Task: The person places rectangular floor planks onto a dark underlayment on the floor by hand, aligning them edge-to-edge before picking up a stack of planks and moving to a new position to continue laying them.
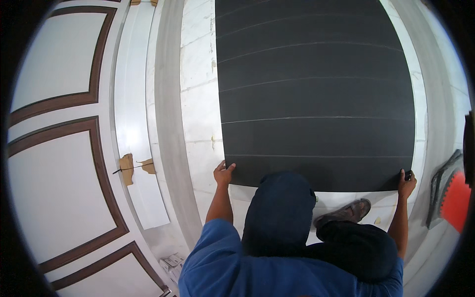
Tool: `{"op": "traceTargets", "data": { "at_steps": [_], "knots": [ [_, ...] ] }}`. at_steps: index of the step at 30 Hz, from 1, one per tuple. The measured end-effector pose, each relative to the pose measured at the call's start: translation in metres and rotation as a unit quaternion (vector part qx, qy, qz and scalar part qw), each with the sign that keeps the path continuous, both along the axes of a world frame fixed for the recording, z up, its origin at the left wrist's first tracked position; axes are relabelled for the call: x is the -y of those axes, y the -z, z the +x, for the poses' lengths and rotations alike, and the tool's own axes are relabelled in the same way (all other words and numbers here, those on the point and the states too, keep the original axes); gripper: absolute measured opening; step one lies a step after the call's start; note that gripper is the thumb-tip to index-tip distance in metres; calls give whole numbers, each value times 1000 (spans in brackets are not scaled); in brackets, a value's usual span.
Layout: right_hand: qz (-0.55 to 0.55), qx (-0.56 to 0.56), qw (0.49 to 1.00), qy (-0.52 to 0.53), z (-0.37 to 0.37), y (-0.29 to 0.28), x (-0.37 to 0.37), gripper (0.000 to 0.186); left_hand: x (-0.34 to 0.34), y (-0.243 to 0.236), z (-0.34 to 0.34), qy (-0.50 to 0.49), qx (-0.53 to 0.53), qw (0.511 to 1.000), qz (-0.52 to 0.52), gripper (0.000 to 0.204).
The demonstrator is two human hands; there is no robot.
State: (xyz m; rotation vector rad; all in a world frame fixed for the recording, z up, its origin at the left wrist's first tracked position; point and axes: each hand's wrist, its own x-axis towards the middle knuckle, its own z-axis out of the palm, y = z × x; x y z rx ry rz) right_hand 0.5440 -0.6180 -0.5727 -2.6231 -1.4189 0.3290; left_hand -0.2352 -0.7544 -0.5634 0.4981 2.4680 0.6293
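A large flat black panel (316,99), marked with several thin pale lines across its width, lies before me and runs away to the top of the view. At its near left corner my left hand (224,174) grips the edge, fingers closed round it. My right hand (406,186) is closed at the near right corner, also holding the panel's edge. Something small and black shows between the right fingers; I cannot make out what it is. My bent knee (279,208) covers part of the near edge.
Beneath lies a white marble-look floor (200,114) with grey border strips (170,123). Along the left, a long white boxed length (133,99) with torn brown cardboard (126,170) lies beside white doors with brown trim (110,163). A red-and-grey object (452,195) sits at right. My sandalled foot (346,213) is near the panel.
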Motion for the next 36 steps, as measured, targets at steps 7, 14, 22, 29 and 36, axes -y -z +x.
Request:
{"op": "traceTargets", "data": {
  "at_steps": [7,14,22,29,36],
  "knots": [
    [-5,15,1000,14,-2,-31,-3,59,-25,-6,25,33,23,999,-20,74],
    [-37,30,997,67,-49,-63,-10,61,-1,-73,27,170,-142,966,-131,76],
    [53,-165,985,-8,-112,-239,31,49,63,-276,90,382,156,892,-186,50],
    [-85,-179,980,24,-170,-432,230,41,100,-487,101,313,203,905,-204,43],
    [-249,-225,942,-2,-196,-514,366,35,145,-580,57,112,262,953,-101,40]
  ]
}}
